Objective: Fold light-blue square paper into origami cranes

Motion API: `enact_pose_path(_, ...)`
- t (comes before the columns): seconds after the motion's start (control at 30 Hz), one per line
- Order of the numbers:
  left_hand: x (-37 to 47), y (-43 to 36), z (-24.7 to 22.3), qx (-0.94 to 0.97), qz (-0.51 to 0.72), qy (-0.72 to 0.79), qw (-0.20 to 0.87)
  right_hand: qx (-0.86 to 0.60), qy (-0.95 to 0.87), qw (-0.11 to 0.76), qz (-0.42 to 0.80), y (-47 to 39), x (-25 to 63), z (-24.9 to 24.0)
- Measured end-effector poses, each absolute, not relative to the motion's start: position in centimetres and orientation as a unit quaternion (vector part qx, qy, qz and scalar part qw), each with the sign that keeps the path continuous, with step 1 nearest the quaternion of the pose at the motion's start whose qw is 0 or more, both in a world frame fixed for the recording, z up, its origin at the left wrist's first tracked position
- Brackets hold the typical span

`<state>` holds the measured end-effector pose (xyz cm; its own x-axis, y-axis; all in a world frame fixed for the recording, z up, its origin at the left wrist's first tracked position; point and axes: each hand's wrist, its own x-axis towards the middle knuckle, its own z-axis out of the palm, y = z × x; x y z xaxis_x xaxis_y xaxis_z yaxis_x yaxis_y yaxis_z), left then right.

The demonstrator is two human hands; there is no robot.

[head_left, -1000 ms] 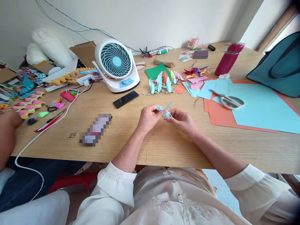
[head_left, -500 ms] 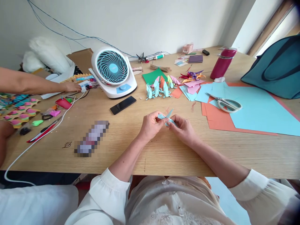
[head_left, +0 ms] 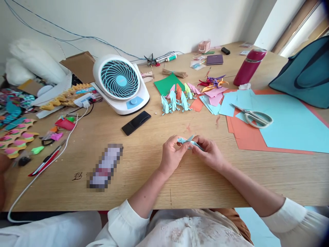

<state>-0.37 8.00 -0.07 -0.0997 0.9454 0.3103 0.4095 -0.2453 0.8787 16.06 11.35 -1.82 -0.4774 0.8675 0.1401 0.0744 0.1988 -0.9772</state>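
Observation:
A small piece of light blue folded paper (head_left: 190, 140) is pinched between my two hands, just above the wooden table. My left hand (head_left: 171, 156) grips its left end with thumb and fingers. On the other end, the fingertips of my right hand (head_left: 212, 155) are closed. A narrow pointed flap sticks up between my thumbs; the rest is partly hidden by my fingers. Beyond my hands stand several folded paper figures (head_left: 173, 100) in light blue, orange, green and pink.
Scissors (head_left: 254, 116) lie on blue sheets (head_left: 293, 127) to the right, near a magenta flask (head_left: 249, 68) and a teal bag (head_left: 303, 75). A fan (head_left: 120, 84), a black phone (head_left: 136, 122) and a white cable (head_left: 63, 147) are left of my hands. Another person sits at the left.
The other person's arm has pulled back from the power strip at the left. My view has shifted slightly; both my hands still hold the folded paper.

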Motion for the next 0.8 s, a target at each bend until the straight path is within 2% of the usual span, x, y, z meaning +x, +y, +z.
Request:
enact_pose_path(0.3,-0.8,7.5,0.3,0.632,0.474,0.557,0.255,-0.319,-0.655,0.345,0.592,10.9,16.4,-1.4)
enact_pose_path(0.53,-0.8,8.3,0.1,0.609,0.495,0.507,0.357,-0.362,-0.645,0.354,0.573,10.7,16.9,-1.1)
enact_pose_path(0.7,-1.3,8.8,-0.3,0.566,0.472,0.483,0.473,-0.382,-0.638,0.357,0.565,11.0,16.9,-1.2)
enact_pose_path(0.8,-1.7,8.7,-0.3,0.562,0.463,0.48,0.489,-0.378,-0.661,0.352,0.544,10.8,16.9,-0.9)
